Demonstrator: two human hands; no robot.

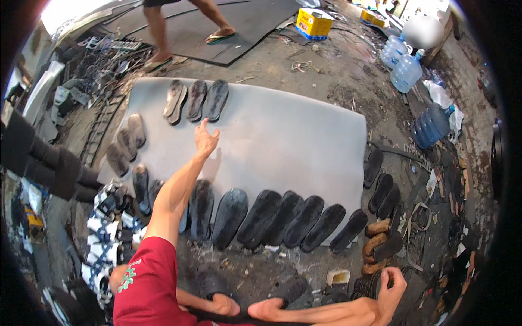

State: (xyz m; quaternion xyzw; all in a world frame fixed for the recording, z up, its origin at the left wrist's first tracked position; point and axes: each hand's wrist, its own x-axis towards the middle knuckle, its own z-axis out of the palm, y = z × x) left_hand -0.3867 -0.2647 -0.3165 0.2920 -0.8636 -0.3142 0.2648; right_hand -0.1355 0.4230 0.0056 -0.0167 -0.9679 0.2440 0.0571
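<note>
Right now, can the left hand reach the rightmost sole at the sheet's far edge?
Likely yes: the left hand is close to the near end of that sole, with nothing visibly in between.

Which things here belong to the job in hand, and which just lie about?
Apparently in the job:
far row of dark soles, nearest the left hand
near row of dark soles
pale grey sheet

Apparently just lying about:
blue plastic jugs
yellow-and-blue box

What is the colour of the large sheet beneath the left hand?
The large sheet is light grey, seen best in the head view.
</note>
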